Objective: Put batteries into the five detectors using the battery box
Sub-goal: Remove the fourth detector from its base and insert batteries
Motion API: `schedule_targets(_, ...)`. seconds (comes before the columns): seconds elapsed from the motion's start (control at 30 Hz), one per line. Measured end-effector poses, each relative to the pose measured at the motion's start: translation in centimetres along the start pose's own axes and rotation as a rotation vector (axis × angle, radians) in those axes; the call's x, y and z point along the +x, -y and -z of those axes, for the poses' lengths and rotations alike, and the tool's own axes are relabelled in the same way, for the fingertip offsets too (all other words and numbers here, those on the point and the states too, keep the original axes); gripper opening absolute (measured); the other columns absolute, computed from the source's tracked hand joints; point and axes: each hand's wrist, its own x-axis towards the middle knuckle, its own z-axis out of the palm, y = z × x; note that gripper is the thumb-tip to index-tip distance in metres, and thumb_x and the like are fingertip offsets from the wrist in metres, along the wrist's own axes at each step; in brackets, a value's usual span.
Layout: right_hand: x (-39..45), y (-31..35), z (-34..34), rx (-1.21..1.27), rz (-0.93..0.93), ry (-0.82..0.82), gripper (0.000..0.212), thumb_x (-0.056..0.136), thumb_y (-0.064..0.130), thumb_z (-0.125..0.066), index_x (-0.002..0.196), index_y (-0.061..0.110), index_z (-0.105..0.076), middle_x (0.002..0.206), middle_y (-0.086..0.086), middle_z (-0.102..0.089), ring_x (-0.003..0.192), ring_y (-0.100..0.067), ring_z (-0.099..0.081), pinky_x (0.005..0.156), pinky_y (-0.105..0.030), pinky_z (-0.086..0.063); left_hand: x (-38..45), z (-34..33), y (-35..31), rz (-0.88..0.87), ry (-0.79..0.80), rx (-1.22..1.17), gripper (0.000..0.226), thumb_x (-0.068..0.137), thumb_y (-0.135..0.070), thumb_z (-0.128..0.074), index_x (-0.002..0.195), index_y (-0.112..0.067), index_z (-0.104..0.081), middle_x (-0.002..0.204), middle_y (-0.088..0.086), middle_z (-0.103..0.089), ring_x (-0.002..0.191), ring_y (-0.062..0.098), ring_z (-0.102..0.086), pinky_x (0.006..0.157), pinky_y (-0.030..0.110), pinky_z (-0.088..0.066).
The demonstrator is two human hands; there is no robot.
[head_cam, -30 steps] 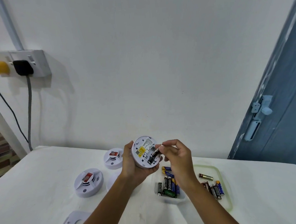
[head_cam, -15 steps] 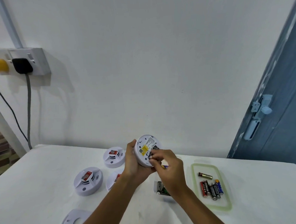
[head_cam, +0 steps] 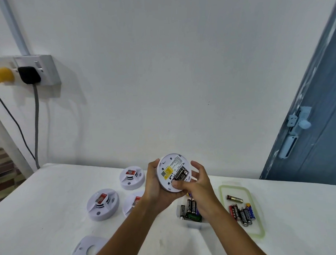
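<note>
Here the left hand [head_cam: 157, 186] is gripping one round white detector [head_cam: 172, 173] from behind, its back turned up, two batteries [head_cam: 181, 173] lying in its compartment. The right hand [head_cam: 197, 185] is pinching its lower rim, thumb pressing beside them. Three more detectors [head_cam: 102, 204] are sitting on the table [head_cam: 42, 208] to the left, a loose cover plate [head_cam: 87, 250] nearer. Below the hands, the battery box [head_cam: 191, 212] and its lid [head_cam: 242, 210] are both holding batteries.

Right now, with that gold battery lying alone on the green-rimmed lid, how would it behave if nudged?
The gold battery is a smooth cylinder lying on its side, so it would probably roll rather than slide. The lid has a raised green rim, which would likely stop it. The batteries clustered below might also block it. It looks rigid and small, probably dense for its size.
</note>
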Motion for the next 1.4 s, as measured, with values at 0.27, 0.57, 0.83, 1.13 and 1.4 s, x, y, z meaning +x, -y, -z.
schedule_targets(0.27, -0.5, 0.7, 0.4, 0.048, 0.041, 0.144, 0.037, 0.080, 0.009, -0.073, 0.115, 0.016, -0.063, 0.103, -0.007, -0.073, 0.097, -0.026, -0.069, 0.076, -0.034, -0.056, -0.3, 0.3, 0.1, 0.033, -0.022, 0.004, 0.061, 0.088, -0.052, -0.039, 0.084, -0.007, -0.078, 0.097, 0.019, -0.071, 0.093, 0.033, -0.061, 0.074, 0.041, -0.048)
schedule_targets(0.57, -0.6, 1.0, 0.5, 0.058, 0.056, 0.117, 0.033, 0.081, -0.004, -0.067, 0.109, 0.014, -0.066, 0.098, -0.012, -0.073, 0.090, -0.030, -0.069, 0.064, -0.030, -0.053, -0.3, 0.6, -0.3, 0.035, -0.040, 0.077, 0.061, 0.089, -0.053, -0.036, 0.086, -0.009, -0.079, 0.096, 0.019, -0.071, 0.087, 0.033, -0.063, 0.068, 0.039, -0.052)
schedule_targets(0.83, -1.2, 1.1, 0.6, 0.105, 0.059, 0.188, 0.032, 0.085, -0.004, -0.063, 0.111, 0.014, -0.066, 0.097, -0.010, -0.074, 0.085, -0.022, -0.070, 0.059, -0.023, -0.052, -0.4, 0.8, -0.6, 0.037, -0.034, 0.056, 0.059, 0.089, -0.050, -0.037, 0.087, -0.007, -0.077, 0.093, 0.019, -0.069, 0.080, 0.032, -0.062, 0.068, 0.037, -0.049)
schedule_targets(1.13, -1.0, 0.7, 0.7, 0.140, 0.061, 0.221, 0.041, 0.085, -0.013, -0.056, 0.115, 0.013, -0.064, 0.105, -0.013, -0.071, 0.095, -0.025, -0.067, 0.073, -0.032, -0.055, -0.4, 0.9, -0.7, 0.037, -0.051, 0.076, 0.057, 0.088, -0.051, -0.038, 0.092, -0.008, -0.076, 0.098, 0.018, -0.068, 0.081, 0.032, -0.062, 0.070, 0.039, -0.049)
schedule_targets(1.4, -1.7, 0.4, 0.4, 0.109, 0.103, 0.075, 0.032, 0.081, -0.002, -0.069, 0.110, 0.010, -0.064, 0.093, -0.012, -0.074, 0.086, -0.027, -0.071, 0.065, -0.029, -0.056, -0.6, 1.2, -0.5, 0.024, -0.037, 0.123, 0.060, 0.089, -0.052, -0.035, 0.089, -0.009, -0.077, 0.095, 0.018, -0.070, 0.084, 0.032, -0.061, 0.073, 0.039, -0.046)
